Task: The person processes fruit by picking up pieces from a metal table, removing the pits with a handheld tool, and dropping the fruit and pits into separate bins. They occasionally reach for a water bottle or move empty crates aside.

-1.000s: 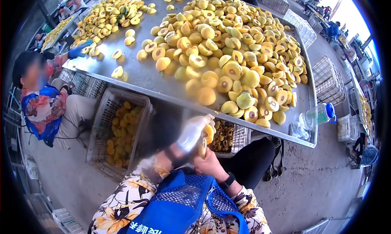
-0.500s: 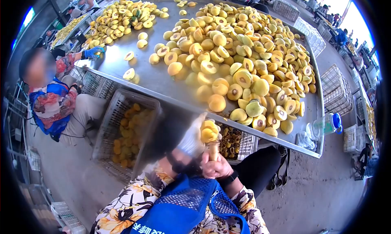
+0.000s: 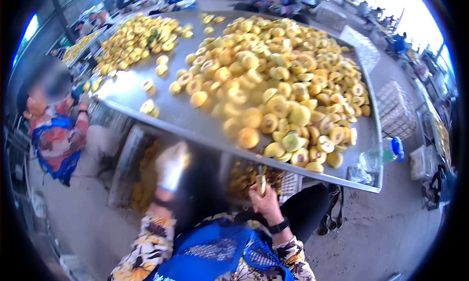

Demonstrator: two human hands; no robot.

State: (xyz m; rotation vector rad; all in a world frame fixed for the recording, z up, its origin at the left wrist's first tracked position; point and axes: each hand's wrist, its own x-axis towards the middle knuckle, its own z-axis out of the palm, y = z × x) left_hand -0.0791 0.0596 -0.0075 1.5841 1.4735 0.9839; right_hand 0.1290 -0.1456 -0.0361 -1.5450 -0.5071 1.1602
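Two hands stand well apart below the near edge of a metal bench (image 3: 176, 116). The right hand (image 3: 266, 203) has its fingers closed around the pale handle of a slim tool (image 3: 261, 183), which points up and away from the body, with a dark watch (image 3: 279, 226) on the wrist. Behind the tool sits a crate of dark scraps (image 3: 239, 177), its perforated pale side (image 3: 290, 184) showing to the right.

The left hand (image 3: 171, 166) wears a white glove and is over or beside a left crate (image 3: 122, 164) that holds yellow fruit pieces (image 3: 142, 185). The glove is blurred and a yellow patch shows at its edge; I cannot tell how far its fingers are open or whether they grip anything.

Many halved yellow fruits (image 3: 299, 116) lie heaped on the bench, with a smaller heap (image 3: 134, 42) at its far left. Near the bench's right corner is a clear bottle (image 3: 387, 153) with a blue lid (image 3: 397, 149). On the left, a co-worker (image 3: 56, 141) in a blue apron sits close to the bench.
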